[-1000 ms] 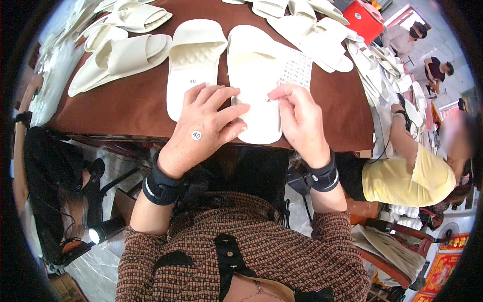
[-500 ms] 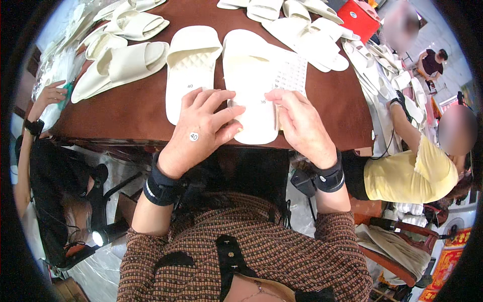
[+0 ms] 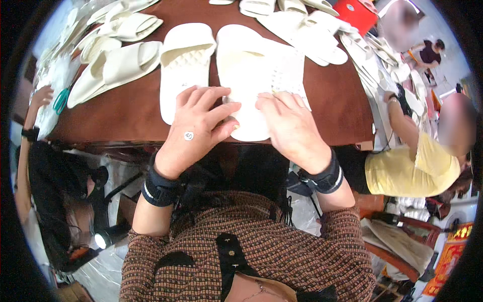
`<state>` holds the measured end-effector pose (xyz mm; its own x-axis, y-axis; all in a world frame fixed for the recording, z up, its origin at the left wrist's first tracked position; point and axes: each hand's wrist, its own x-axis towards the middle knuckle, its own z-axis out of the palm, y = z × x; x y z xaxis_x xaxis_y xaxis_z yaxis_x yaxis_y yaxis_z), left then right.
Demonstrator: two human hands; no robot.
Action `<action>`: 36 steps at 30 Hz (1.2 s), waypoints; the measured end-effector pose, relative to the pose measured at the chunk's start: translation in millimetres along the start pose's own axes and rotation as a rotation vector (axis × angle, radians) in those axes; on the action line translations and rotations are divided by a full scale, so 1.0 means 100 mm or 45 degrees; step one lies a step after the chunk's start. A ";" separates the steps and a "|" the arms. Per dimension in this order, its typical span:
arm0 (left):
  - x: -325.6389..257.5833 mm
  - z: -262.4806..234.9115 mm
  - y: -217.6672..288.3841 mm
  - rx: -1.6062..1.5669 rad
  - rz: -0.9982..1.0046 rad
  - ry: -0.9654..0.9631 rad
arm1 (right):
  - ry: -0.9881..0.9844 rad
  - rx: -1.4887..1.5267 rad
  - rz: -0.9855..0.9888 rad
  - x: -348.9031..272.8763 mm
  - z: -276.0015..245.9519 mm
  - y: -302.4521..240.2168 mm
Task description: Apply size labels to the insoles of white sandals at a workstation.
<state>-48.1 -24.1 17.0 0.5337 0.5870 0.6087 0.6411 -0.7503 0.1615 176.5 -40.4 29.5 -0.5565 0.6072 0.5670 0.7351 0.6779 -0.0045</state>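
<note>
- Little had shifted since the earlier pictures: both hands stayed on the same cream slipper, the left fingers spreading a touch wider, while at the table's far left a co-worker's hand had drawn back toward the edge.
- The left hand lay palm down with its fingers apart, flat on the heel end of the slipper and gripping nothing; its outer fingers also reached the neighbouring slipper.
- A small round sticker sat on the back of that hand, and a dark band wrapped the wrist.
- The right hand rested palm down on the same slipper's right side, fingers close together and curled slightly over a thin white sheet lying across it; whether the fingertips pinched the sheet I could not tell.
- A dark band with a pale stripe circled the right wrist.
- The slipper lay sole up near the front edge of the brown table, toe pointing away from the person, just beside the neighbouring slipper on its left.
- More cream slippers were heaped at the far left, and others at the far right beside a red box.
- Green-handled scissors lay at the left end, near the co-worker's hand.
- Another person in a yellow shirt sat at the right end.
</note>
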 end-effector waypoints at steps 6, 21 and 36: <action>-0.65 -0.35 -0.02 0.239 -0.340 0.013 | -0.072 0.460 -0.322 0.48 0.38 -0.25; -1.12 -0.59 0.06 0.261 -0.571 0.004 | -0.112 0.527 -0.453 0.56 0.75 -0.69; -1.42 -0.83 -0.05 -0.128 -0.820 0.516 | -0.090 0.555 -0.489 1.06 0.36 -0.58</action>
<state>-173.6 -128.9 -5.6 -0.1846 0.7750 0.6044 0.6936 -0.3330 0.6388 60.8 -0.6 60.4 -0.7871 0.3000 0.5390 0.2567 0.9538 -0.1560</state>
